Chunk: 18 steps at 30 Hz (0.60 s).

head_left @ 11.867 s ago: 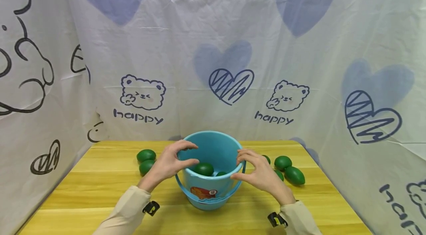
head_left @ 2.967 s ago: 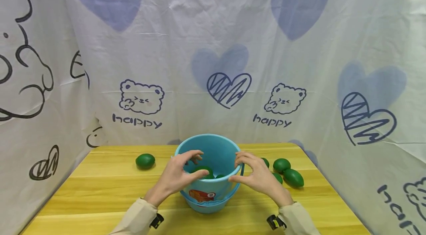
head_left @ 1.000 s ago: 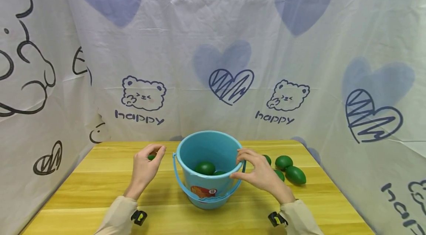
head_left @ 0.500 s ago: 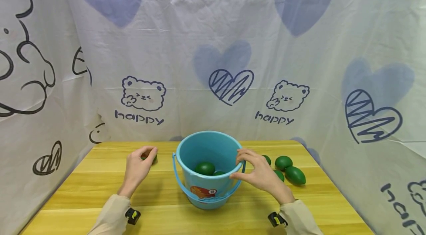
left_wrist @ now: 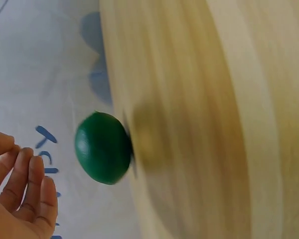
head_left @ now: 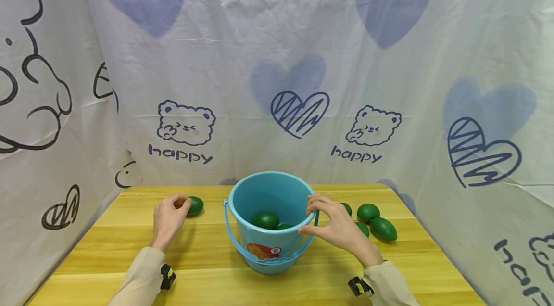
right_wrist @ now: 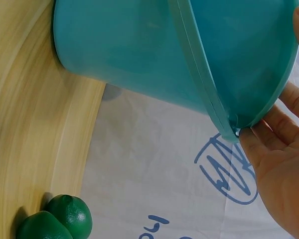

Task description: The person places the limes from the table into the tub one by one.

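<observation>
my loose, empty left hand (head_left: pixel 168 218) sits beside a likely light, firm fruit (head_left: pixel 196 206), best pinched mid-body; right hand (head_left: pixel 336 230) grips bucket (head_left: pixel 283 239).

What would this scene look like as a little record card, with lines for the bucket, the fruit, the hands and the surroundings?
Blue bucket: upright on the table, handle hanging down in front
Fruit in the bucket: two green ones showing
Fruit on the right: four green ones showing, two partly hidden
Fruit on the left: one, green, on the table
Left hand: beside that single fruit, holding nothing
Right hand: gripping the bucket's rim
Backdrop: pale cloth with hearts, bears, "happy"
</observation>
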Available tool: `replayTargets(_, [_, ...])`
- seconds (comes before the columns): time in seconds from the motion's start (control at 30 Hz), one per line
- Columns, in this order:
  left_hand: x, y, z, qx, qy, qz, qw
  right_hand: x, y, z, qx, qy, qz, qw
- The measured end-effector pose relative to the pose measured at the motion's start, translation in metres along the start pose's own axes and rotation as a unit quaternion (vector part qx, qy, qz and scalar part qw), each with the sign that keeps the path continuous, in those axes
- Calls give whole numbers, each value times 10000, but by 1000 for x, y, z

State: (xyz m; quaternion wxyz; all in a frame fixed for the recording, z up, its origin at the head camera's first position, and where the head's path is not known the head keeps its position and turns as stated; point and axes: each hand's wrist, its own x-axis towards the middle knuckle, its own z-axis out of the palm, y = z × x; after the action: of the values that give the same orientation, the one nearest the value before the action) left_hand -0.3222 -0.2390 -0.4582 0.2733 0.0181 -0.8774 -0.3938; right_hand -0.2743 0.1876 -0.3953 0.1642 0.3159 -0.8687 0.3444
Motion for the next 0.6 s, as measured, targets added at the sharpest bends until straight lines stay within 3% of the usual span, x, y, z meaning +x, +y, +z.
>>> replayTargets(0.37, [14, -18, 7, 665, -397, -402, 9962, -1, 1, 0, -44, 24, -46, 10000])
replayTargets(0.6, [19, -24, 11, 776, -564, -519, 9940, -1, 1, -1, -49, -10, 16, 10000])
